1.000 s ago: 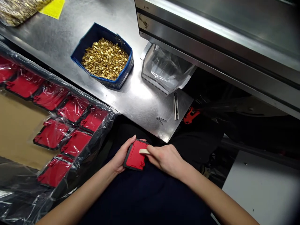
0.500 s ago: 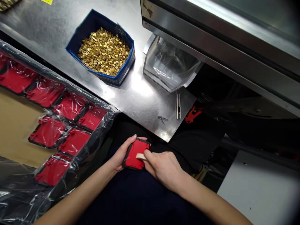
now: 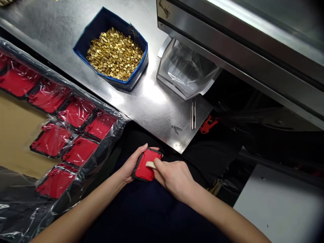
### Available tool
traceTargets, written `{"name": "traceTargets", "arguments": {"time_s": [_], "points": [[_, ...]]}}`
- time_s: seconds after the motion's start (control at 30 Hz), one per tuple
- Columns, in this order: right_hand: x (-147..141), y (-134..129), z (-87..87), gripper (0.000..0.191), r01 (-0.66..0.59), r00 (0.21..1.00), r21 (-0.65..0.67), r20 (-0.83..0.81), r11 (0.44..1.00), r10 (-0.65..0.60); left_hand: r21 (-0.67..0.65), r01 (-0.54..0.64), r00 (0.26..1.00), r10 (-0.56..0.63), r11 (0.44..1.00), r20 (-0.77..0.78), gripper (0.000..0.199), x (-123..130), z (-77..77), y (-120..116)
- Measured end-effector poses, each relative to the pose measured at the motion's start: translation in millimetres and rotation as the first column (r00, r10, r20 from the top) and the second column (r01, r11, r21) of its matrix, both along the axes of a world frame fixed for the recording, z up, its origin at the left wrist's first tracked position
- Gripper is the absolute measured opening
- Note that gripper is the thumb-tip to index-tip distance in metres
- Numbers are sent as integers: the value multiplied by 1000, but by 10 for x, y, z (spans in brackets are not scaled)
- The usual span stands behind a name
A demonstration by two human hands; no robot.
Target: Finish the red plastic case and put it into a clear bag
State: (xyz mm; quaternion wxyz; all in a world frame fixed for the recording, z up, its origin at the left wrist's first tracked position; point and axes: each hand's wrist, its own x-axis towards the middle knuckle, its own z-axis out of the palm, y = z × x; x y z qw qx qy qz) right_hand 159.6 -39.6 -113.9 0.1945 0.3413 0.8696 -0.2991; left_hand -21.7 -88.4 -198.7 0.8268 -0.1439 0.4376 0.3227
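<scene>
My left hand [image 3: 131, 164] grips a red plastic part with a black rim [image 3: 144, 168] over my lap, just below the steel table's edge. My right hand [image 3: 171, 178] holds a small pale tool [image 3: 150, 164] whose tip rests on the red face of the part. Both hands touch the part from opposite sides.
A blue box of small brass pieces [image 3: 114, 50] stands on the steel table [image 3: 152, 101]. A clear plastic bin [image 3: 186, 71] sits under a metal machine housing [image 3: 240, 44]. Tweezers [image 3: 193, 113] and a small clip [image 3: 175, 128] lie near the table corner. Several red parts under plastic film [image 3: 76, 135] lie at left.
My right hand and the pale tool have slid left across the red part. The view has shifted slightly; my left hand keeps its grip.
</scene>
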Motion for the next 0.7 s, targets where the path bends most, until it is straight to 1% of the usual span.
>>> {"name": "traceTargets", "arguments": {"time_s": [0.07,0.17,0.23,0.33,0.4,0.47,0.6,0.7], "points": [[-6,16,5,22,18,1000,-14,6,1000,-18,-1,1,1000,-1,1000,-3,54,2,4,2],[-14,40,18,22,-17,1000,-53,-13,998,16,-3,-21,1000,21,1000,21,53,9,22,10],[-16,61,22,21,-14,1000,-55,-2,998,14,-8,-30,999,30,1000,19,52,12,34,14],[-15,88,20,19,22,1000,-80,7,997,-21,-6,-10,1000,10,1000,13,53,5,38,16],[-21,92,17,18,5,1000,-104,-7,995,-6,-2,3,1000,-3,1000,19,54,-5,34,16],[-32,88,15,20,-9,1000,-95,-10,995,8,1,6,1000,-6,1000,17,55,-15,30,17],[-32,66,10,20,30,1000,-65,11,997,-29,3,13,1000,-13,1000,11,55,-21,31,14],[-22,65,2,18,-21,1000,-78,-16,997,20,10,11,1000,-11,1000,14,55,-14,31,7]]}}
